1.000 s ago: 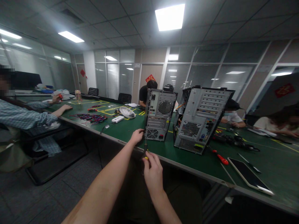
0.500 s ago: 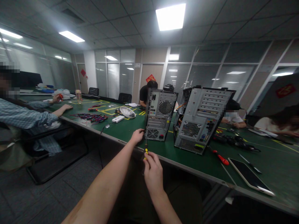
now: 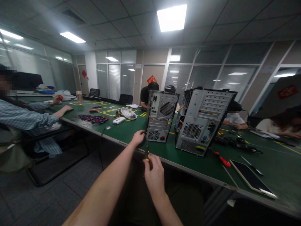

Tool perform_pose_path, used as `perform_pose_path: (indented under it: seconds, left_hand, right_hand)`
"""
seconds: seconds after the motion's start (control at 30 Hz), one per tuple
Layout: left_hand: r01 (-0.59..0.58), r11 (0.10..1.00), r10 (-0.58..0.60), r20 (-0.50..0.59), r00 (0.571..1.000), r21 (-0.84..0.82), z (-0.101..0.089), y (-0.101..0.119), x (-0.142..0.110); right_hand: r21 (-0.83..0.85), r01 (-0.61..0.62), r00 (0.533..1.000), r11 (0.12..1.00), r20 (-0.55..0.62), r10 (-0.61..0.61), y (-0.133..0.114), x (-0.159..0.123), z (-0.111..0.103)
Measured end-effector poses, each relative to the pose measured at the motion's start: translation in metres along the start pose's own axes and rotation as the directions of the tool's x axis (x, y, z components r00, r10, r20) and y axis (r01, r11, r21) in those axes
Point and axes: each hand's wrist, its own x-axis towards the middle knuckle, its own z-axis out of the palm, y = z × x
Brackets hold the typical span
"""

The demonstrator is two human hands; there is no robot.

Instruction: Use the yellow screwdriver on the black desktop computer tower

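Rolled since half a second ago, the screwdriver (image 3: pixel 147 153) shows less yellow on its handle; little else has shifted. From the head view, my right fingers (image 3: pixel 154 160) pinch the handle's near end, its shaft running to the lower left edge of the narrower computer case (image 3: pixel 157 117), upright on the desk (image 3: pixel 125 130). My left fingers (image 3: pixel 140 133) sit at that edge, tips hidden, so I can't tell their grip. I'd keep the shaft straight, press evenly while twisting, and brace the case against sliding.
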Motion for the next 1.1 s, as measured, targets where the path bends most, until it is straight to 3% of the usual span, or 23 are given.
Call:
perform_pose_path:
  seconds: [0.4, 0.77, 1.1]
  left_hand:
    - [0.007, 1.000, -0.007, 0.003, 1.000, 0.001, -0.0022, 0.0038, -0.0028]
    - [0.014, 1.000, -0.014, 0.003, 1.000, 0.017, -0.0030, 0.0051, -0.0034]
    - [0.010, 1.000, -0.010, 0.000, 1.000, 0.008, -0.0034, 0.0069, -0.0052]
  right_hand:
    - [-0.110, 0.101, 0.994, 0.989, 0.043, -0.096, -0.0021, 0.0006, -0.0053]
    - [0.006, -0.033, 0.999, 0.999, 0.027, 0.033, -0.0022, 0.0014, -0.0016]
    - [-0.052, 0.106, 0.993, 0.993, 0.051, -0.103, -0.0005, 0.0014, -0.0045]
